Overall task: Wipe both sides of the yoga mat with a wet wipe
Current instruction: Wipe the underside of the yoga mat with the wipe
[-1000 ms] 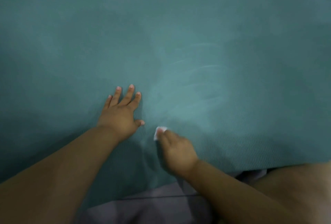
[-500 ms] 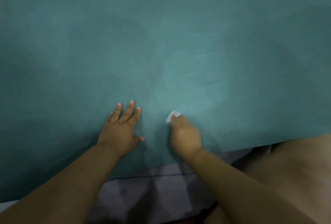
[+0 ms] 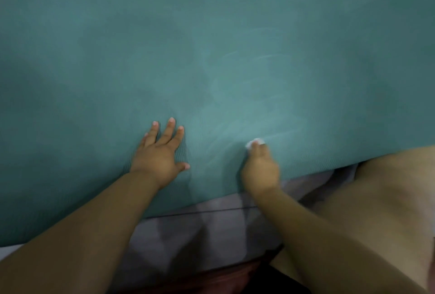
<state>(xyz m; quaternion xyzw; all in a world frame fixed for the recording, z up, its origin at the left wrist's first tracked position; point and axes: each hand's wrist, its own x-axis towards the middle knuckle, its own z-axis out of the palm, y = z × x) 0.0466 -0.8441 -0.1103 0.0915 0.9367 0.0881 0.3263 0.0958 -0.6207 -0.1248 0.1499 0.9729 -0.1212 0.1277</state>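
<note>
Two hands on one teal mat, one wipe in play.

Nearest: grey floor [image 3: 188, 230] and a bare leg [image 3: 381, 199] at lower right, meeting the mat's near edge. On that edge, right hand [image 3: 260, 171] has fingers curled over one small white wet wipe [image 3: 255, 142], which peeks out past the fingertips and lies against the yoga mat [image 3: 211, 34]. Left hand [image 3: 160, 152] lies flat beside it, fingers straight and spread, palm down on the mat, holding nothing. Beyond the wipe, pale streaks on the mat surface; mat fills the rest of the view.
</note>
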